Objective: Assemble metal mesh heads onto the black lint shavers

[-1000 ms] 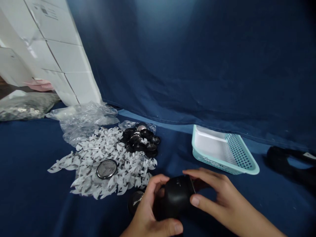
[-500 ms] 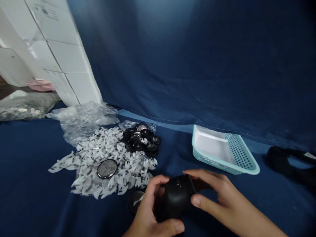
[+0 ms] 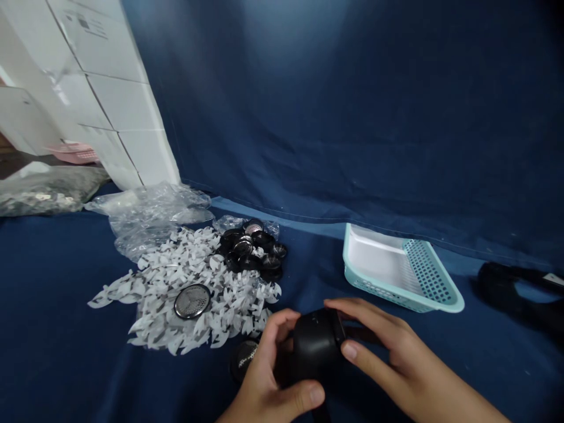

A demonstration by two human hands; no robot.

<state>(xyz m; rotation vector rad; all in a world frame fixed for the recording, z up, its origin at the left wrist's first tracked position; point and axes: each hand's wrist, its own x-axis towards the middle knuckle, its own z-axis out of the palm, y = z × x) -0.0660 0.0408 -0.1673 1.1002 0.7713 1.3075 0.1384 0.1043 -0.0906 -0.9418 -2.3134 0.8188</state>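
"Black, smooth and softly shiny: what was that rounded, barrel-like piece [image 3: 318, 348]?"

"I couldn't name it. It had curved walls, small pale marks near its upper edge and a flatter end with a crisp rim on the right."

"Where was it?"

"At the near edge of the view, between the left hand [image 3: 274, 367] and the right hand [image 3: 390, 346], over dark blue woven cloth [image 3: 53, 352]. Whether it touched the cloth, I couldn't tell."

"And each grip?"

"The left was curled widely around its left side, thumb low. The right was spread to the width of the rimmed end, fingers above and thumb below, holding it there."

"What lay about?"

"Beside the left hand, a dark round disc with perforated metal [image 3: 242, 358]. Farther left, a heap of thin, pointed white flakes [image 3: 163, 294], with a black-rimmed silver mesh disc [image 3: 192, 301] on top. Beyond the right hand stood a pale teal perforated plastic basket [image 3: 382, 288]."
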